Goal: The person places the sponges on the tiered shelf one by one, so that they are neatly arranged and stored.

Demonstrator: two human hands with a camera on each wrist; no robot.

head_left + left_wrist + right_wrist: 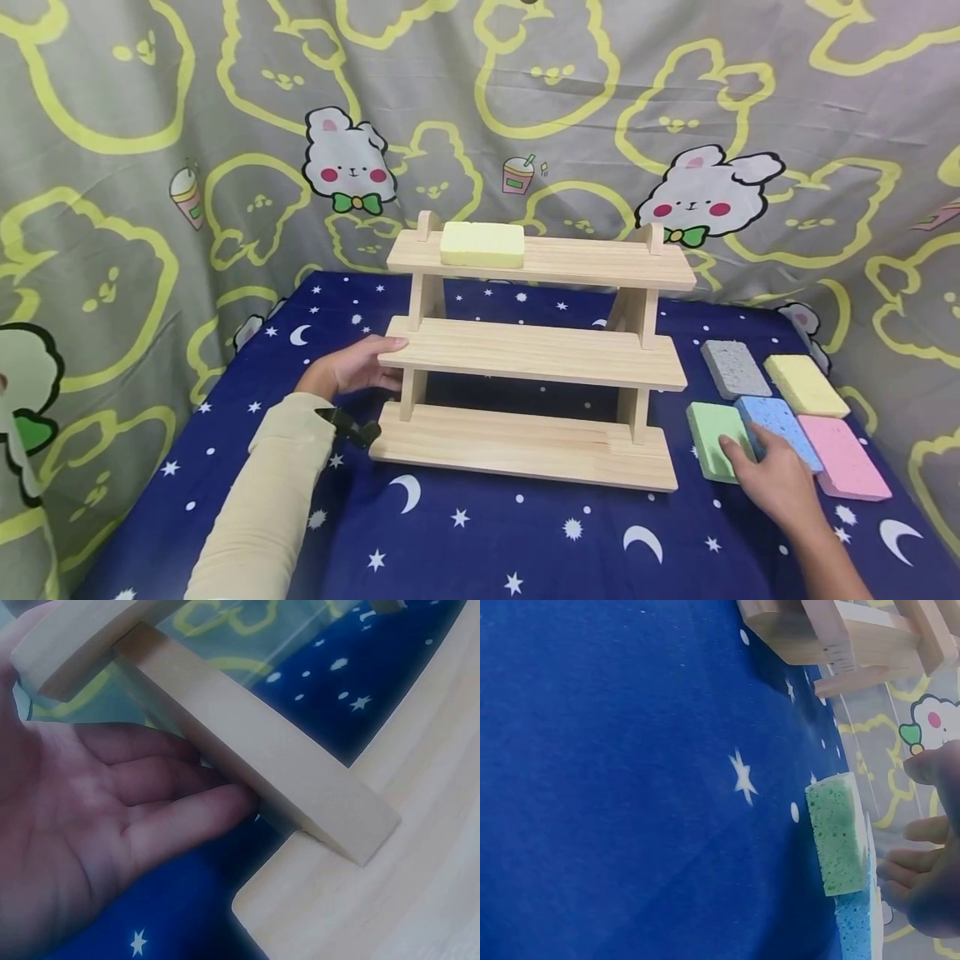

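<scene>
A three-tier wooden shelf (517,343) stands on the table. My left hand (358,364) holds its left end, thumb on top of the middle board and fingers below, against the side upright (255,742). At the right, my right hand (780,483) hovers over a green sponge (705,429) and a blue sponge (783,427). Its thumb overlaps the green one in the head view. In the right wrist view the thumb and fingers are spread, with a gap between hand and green sponge (836,836). A pale yellow sponge (482,246) lies on the top board, left of centre.
Beside the green and blue sponges lie a grey sponge (735,369), another yellow sponge (806,385) and a pink sponge (843,458). A dark blue cloth (442,550) with moons and stars covers the table. Behind it hangs a grey curtain (450,92) with cartoon figures.
</scene>
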